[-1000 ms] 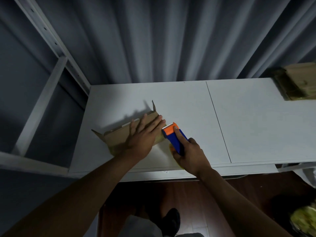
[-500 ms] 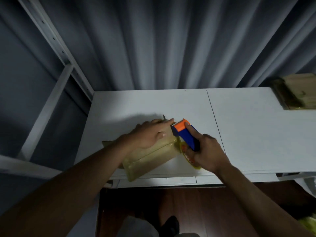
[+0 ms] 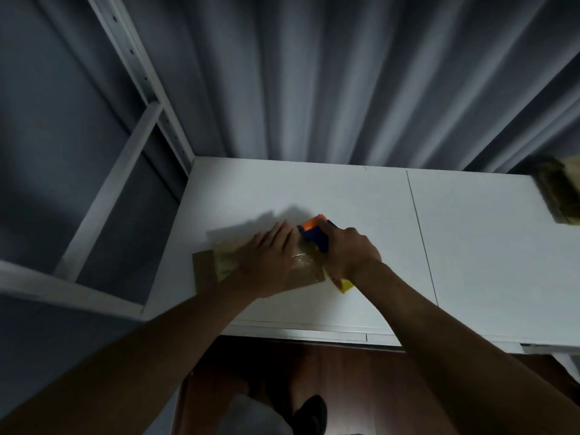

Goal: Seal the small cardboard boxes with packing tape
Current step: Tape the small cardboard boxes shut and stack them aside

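Your left hand [image 3: 270,259] lies flat on the cardboard box [image 3: 219,265], fingers straight and close together, pressing its top down. The box sits near the table's [image 3: 470,246] front-left corner, with one brown flap sticking out toward the left edge and glossy packing tape [image 3: 306,262] shining across its top beside your fingers. Your right hand [image 3: 348,252] is wrapped around the blue handle of the tape dispenser [image 3: 314,233], fingers curled tight on it. The dispenser's orange head points toward the back edge and rests at the box's right end, touching your left fingertips or very nearly so; the blur hides which. A yellow part of the dispenser shows below your right wrist, on the table. More cardboard [image 3: 561,196] lies at the far right edge, well apart from the box you are working on.
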